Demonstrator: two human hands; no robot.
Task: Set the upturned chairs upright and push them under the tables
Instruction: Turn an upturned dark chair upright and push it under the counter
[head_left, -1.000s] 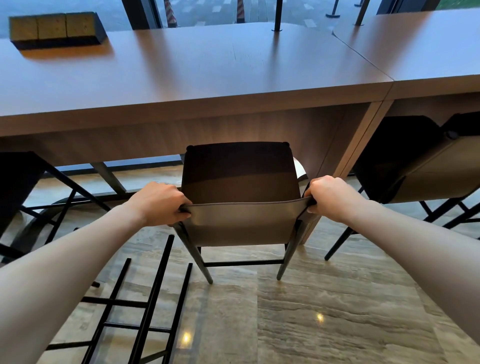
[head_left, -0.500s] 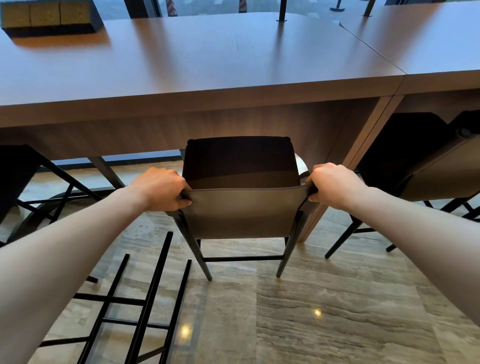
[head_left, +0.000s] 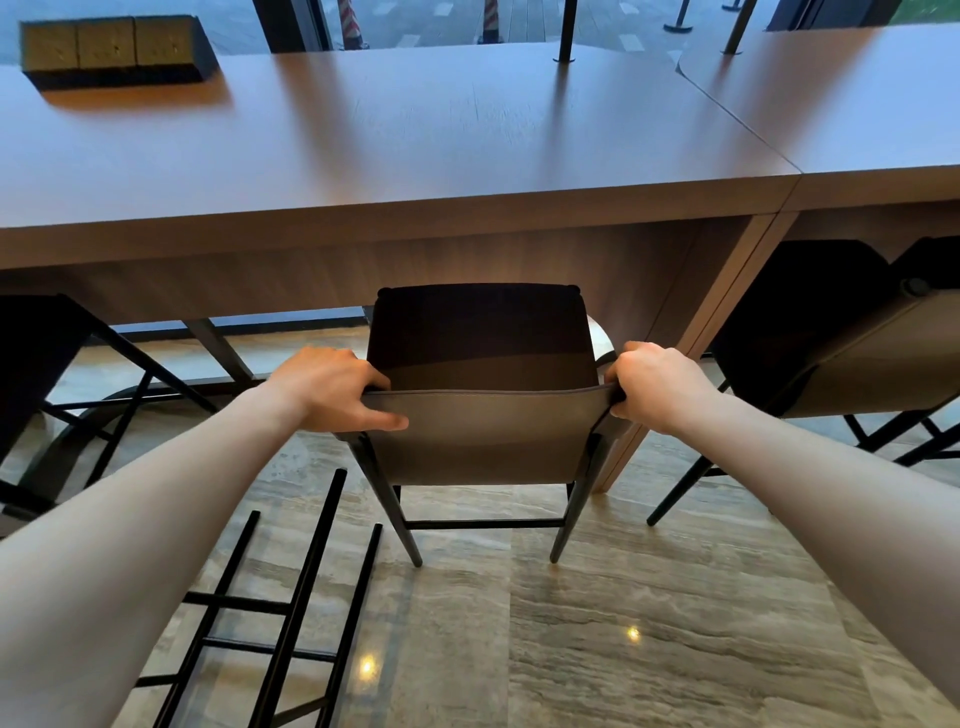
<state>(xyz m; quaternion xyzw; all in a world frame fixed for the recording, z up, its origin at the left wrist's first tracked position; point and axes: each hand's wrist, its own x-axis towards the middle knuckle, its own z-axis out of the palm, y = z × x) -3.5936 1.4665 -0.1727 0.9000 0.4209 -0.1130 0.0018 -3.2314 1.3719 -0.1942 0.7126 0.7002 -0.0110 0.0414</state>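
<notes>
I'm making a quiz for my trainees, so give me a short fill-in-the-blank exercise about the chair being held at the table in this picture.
1. The left hand and right hand grip the top edge of the chair's ____.
2. The held chair stands on its legs, so it is ____, not upturned.
3. The chair's seat points toward the ____.
4. On the floor at lower left lies a black metal ____.

Missing words: backrest; upright; table; frame

Both forearms come in bare from the lower corners of the frame, no sleeves showing at all. The left hand (head_left: 327, 389) and right hand (head_left: 657, 387) have no gloves, rings or watch.
</notes>
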